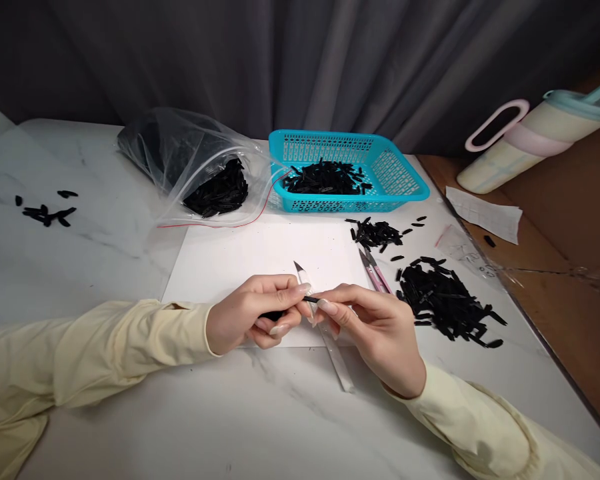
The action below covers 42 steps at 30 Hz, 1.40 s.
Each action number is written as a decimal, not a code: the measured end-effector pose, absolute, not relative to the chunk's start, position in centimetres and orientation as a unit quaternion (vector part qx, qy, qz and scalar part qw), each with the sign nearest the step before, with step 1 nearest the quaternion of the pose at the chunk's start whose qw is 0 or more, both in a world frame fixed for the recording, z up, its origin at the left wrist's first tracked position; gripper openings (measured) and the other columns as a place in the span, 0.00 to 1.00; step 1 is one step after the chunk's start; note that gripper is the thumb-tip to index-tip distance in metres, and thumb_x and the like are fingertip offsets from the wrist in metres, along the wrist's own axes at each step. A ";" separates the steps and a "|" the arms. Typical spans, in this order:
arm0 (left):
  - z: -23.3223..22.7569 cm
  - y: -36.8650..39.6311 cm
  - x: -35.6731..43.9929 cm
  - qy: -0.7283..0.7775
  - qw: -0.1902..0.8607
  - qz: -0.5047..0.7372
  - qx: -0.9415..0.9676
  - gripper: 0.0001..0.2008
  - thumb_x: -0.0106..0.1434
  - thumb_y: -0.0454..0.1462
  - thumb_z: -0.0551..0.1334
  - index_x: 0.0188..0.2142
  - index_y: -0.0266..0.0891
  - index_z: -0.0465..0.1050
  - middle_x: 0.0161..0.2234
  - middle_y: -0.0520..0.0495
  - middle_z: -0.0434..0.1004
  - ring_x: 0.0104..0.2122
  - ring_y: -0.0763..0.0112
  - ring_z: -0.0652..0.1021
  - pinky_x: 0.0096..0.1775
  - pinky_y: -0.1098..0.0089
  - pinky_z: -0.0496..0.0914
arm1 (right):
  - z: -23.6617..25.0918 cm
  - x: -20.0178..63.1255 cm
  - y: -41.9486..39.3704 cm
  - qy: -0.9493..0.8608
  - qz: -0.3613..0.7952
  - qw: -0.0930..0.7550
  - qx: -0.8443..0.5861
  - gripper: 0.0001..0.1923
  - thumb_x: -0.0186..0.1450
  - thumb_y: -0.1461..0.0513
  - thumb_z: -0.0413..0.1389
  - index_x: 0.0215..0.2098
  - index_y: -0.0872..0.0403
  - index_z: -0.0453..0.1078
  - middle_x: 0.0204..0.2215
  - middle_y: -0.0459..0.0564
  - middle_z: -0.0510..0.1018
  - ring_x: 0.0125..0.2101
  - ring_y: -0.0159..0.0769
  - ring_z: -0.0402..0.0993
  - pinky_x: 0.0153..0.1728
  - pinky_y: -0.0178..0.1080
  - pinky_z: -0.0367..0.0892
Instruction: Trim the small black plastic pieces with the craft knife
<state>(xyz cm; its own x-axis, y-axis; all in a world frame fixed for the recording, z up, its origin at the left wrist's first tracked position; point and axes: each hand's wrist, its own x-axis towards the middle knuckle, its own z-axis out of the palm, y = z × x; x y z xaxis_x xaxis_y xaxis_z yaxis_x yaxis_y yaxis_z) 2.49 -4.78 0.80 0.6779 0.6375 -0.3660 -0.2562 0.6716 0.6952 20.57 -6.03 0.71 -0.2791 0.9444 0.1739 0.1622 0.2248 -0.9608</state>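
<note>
My left hand (260,307) and my right hand (375,327) meet above the lower edge of a white sheet (220,267). Between their fingertips they pinch one small black strip (311,299), the left hand at one end and the right at the other. Another black piece (273,315) shows under the curled fingers of my left hand; its kind is unclear. Beneath the hands lies a craft knife (336,357), blade pointing away, its middle partly hidden. Pink-handled thread snips (374,272) lie just beyond my right hand, next to a big heap of black strips (445,300).
A blue perforated basket (405,193) holds black strips at the back. Left of it lies a clear zip bag (180,160) of similar strips. A smaller pile (377,233) lies before the basket, and several pieces (47,215) at far left. A tumbler (520,150) leans at right.
</note>
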 end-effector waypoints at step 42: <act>0.6 -4.9 2.7 0.381 0.779 0.298 0.399 0.04 0.62 0.37 0.57 0.36 0.39 0.64 0.16 0.61 0.49 0.15 0.86 0.49 0.15 0.83 0.44 | 0.2 20.5 -5.9 -0.628 0.449 0.436 -0.463 0.04 0.60 0.64 0.58 0.34 0.53 0.74 0.27 0.46 0.79 0.18 0.28 0.71 0.22 0.33 0.71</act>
<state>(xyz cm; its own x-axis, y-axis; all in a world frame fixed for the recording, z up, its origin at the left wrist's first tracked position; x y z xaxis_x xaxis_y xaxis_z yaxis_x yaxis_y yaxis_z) 2.73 -4.91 0.64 0.5322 0.7679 -0.3566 -0.1604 0.5050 0.8481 20.48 -5.94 0.15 -0.1915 0.9725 0.1323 0.1894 0.1689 -0.9673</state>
